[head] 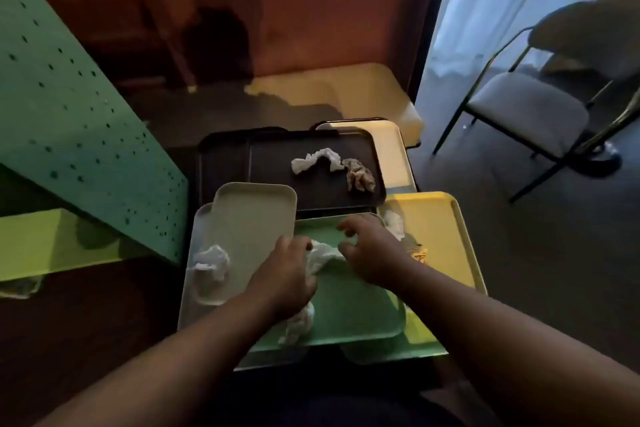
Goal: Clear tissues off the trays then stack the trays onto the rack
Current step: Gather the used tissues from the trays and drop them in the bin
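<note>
Both forearms reach in; my left hand point(284, 274) grasps a white tissue point(323, 255) on the green tray point(360, 308), centre frame.
My right hand point(372, 250) hovers with fingers spread; I should bunch everything before lifting, then clear the black tray point(277, 163).

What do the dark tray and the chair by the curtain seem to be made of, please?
The dark tray looks like moulded plastic with a matt finish: rounded corners, raised rim. The chair seems to have a thin dark metal frame and a padded grey fabric seat, though dim light leaves this uncertain.
</note>
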A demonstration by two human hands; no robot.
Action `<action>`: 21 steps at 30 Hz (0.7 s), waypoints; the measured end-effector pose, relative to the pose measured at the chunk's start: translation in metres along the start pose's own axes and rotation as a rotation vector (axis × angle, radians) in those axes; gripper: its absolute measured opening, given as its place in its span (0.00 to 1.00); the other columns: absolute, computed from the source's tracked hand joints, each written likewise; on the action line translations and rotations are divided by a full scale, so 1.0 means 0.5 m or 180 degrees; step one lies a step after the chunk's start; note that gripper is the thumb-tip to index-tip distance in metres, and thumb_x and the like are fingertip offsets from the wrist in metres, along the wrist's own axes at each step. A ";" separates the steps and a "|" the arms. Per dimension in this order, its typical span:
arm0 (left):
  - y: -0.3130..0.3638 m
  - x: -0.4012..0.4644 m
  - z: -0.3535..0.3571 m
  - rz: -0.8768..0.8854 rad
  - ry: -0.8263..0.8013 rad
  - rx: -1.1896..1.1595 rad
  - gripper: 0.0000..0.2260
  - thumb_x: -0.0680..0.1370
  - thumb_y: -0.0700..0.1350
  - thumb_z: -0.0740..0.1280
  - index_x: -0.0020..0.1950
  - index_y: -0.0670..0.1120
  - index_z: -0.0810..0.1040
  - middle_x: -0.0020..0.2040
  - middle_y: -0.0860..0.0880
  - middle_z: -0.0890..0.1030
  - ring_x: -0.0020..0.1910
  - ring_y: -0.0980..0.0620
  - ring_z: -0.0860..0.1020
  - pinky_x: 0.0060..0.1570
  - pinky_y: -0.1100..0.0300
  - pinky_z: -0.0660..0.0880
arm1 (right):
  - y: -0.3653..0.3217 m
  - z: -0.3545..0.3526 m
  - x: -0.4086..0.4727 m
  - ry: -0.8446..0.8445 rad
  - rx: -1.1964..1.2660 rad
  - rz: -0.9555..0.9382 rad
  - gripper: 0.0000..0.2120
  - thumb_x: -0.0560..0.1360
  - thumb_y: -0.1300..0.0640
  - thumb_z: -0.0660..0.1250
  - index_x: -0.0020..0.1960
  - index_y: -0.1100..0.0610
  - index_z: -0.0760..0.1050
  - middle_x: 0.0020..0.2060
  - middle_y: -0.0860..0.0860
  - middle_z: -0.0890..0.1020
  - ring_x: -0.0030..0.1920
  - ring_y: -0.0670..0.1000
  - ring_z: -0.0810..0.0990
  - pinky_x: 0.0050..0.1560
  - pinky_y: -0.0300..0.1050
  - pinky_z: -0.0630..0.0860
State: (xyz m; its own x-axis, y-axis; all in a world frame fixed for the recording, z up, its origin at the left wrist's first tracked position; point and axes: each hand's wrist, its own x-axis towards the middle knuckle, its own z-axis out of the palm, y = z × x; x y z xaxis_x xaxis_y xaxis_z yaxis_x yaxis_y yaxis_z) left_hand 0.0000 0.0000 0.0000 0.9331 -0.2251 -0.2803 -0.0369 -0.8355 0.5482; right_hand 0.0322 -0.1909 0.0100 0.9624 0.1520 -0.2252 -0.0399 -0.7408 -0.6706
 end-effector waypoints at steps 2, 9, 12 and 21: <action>-0.017 -0.004 0.019 -0.0085 -0.0006 0.0447 0.26 0.73 0.51 0.70 0.69 0.51 0.67 0.64 0.47 0.68 0.58 0.45 0.74 0.57 0.50 0.75 | 0.010 0.026 -0.004 -0.0341 -0.0820 0.0143 0.24 0.79 0.51 0.69 0.74 0.48 0.71 0.68 0.51 0.73 0.61 0.53 0.78 0.51 0.45 0.75; -0.041 -0.011 0.042 -0.0058 0.0127 0.0658 0.25 0.71 0.34 0.62 0.68 0.48 0.73 0.62 0.46 0.73 0.58 0.42 0.74 0.56 0.50 0.75 | 0.024 0.070 -0.004 -0.0129 -0.1024 0.0184 0.12 0.81 0.55 0.64 0.62 0.46 0.79 0.56 0.49 0.77 0.47 0.53 0.80 0.42 0.48 0.81; -0.050 0.010 0.026 0.0012 0.0406 0.0197 0.15 0.74 0.33 0.63 0.56 0.46 0.80 0.51 0.46 0.78 0.50 0.43 0.78 0.49 0.51 0.76 | 0.018 0.050 0.003 0.0018 -0.0497 0.0264 0.12 0.82 0.55 0.62 0.60 0.50 0.83 0.54 0.51 0.76 0.47 0.52 0.78 0.45 0.46 0.79; 0.058 0.075 -0.100 -0.0829 0.0264 -0.3217 0.10 0.76 0.34 0.70 0.53 0.48 0.81 0.48 0.45 0.84 0.42 0.52 0.79 0.36 0.63 0.75 | -0.045 -0.019 -0.004 0.0176 0.2254 0.0553 0.03 0.80 0.61 0.66 0.51 0.58 0.79 0.43 0.59 0.81 0.40 0.55 0.79 0.41 0.51 0.80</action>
State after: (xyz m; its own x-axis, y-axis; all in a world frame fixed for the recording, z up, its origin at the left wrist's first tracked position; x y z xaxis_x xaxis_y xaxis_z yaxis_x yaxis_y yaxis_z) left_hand 0.0521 -0.0076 0.0449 0.8924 -0.0313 -0.4503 0.4492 -0.0365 0.8927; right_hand 0.0337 -0.1807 0.0323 0.9378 0.0237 -0.3464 -0.3394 -0.1477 -0.9290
